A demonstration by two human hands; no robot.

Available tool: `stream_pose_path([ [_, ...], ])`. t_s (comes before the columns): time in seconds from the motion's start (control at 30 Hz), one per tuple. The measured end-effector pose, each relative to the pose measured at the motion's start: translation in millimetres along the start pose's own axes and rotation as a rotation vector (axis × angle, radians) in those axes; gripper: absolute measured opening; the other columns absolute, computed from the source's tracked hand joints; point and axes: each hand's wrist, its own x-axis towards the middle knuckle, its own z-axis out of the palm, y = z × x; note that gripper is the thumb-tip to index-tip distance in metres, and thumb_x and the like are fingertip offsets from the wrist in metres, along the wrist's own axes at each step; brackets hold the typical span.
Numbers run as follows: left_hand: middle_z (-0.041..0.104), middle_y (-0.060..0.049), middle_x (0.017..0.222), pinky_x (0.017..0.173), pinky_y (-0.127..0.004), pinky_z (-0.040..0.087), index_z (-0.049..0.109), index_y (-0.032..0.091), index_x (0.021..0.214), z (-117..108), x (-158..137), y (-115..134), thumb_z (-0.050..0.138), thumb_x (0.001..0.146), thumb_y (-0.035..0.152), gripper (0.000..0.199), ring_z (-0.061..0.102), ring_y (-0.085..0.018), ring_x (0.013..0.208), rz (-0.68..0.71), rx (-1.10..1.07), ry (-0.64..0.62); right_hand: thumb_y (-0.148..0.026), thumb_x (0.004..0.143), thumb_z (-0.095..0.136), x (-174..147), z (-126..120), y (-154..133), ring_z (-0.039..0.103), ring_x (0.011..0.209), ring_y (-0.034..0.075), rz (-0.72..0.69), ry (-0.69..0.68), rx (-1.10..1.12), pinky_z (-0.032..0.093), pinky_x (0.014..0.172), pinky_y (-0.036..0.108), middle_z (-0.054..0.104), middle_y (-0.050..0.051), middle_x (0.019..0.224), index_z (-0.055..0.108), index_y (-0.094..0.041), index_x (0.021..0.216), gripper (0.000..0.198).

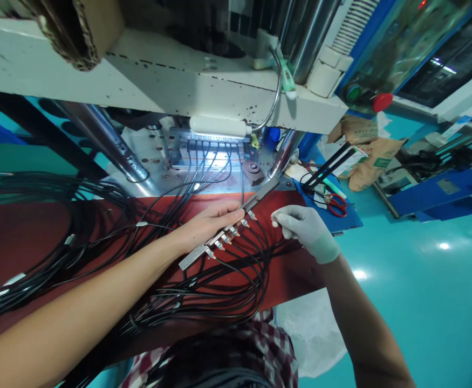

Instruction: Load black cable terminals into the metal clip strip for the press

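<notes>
My bare left hand (209, 223) is closed around a long metal bar (193, 257), held at a slant over the red work surface. Along the bar's near side sits a row of several small metal cable connectors (226, 238). Black cables (236, 310) run from them and loop across the surface. To the right of the bar, apart from it, my right hand (306, 229) wears a white glove. Its thumb and fingers are pinched together, and whatever lies between the tips is too small to make out.
Behind the red work surface (296, 275) stands a press with steel columns (98, 140). A lit fixture (215, 156) with several cables sits between them. More coiled black cables (74, 242) lie at left. Red-handled scissors (336, 205) rest on a blue surface at right.
</notes>
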Motion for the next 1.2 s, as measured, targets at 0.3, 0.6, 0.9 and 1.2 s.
stream_pose_path([
  [0.3,0.047,0.006,0.062,0.045,-0.017,0.034,0.052,0.017,0.075,0,1,0,0.064,0.079,0.050,0.036,0.042,-0.006,0.051,0.081,0.011,-0.017,-0.038,0.076,0.067,4,24,-16,0.056,0.060,0.012,-0.043,0.112,-0.239,0.045,0.056,0.024,0.066,0.001,0.068,0.073,-0.016,0.087,0.025],
  [0.6,0.042,0.005,0.063,0.046,-0.019,0.030,0.047,0.017,0.075,1,2,-3,0.054,0.086,0.053,0.038,0.040,-0.007,0.052,0.119,0.121,-0.044,-0.033,0.075,0.069,0,43,-19,0.057,0.070,0.014,-0.094,0.270,-0.132,0.045,0.066,0.025,0.067,0.001,0.074,0.068,-0.016,0.076,0.017],
  [0.9,0.029,0.005,0.066,0.052,-0.023,0.023,0.036,0.019,0.067,0,9,-10,0.048,0.089,0.049,0.039,0.030,-0.010,0.059,0.307,0.376,0.030,-0.034,0.079,0.065,4,51,-17,0.059,0.073,0.014,-0.084,0.308,-0.168,0.046,0.068,0.025,0.068,0.002,0.078,0.069,-0.016,0.082,0.019],
  [1.2,0.031,0.005,0.066,0.054,-0.024,0.024,0.040,0.018,0.069,-4,11,-9,0.045,0.088,0.046,0.035,0.033,-0.010,0.060,0.259,0.407,0.047,-0.035,0.086,0.064,-16,56,-1,0.049,0.058,0.008,-0.549,0.534,-0.888,0.039,0.057,0.024,0.060,-0.001,0.077,0.073,-0.024,0.093,0.016],
])
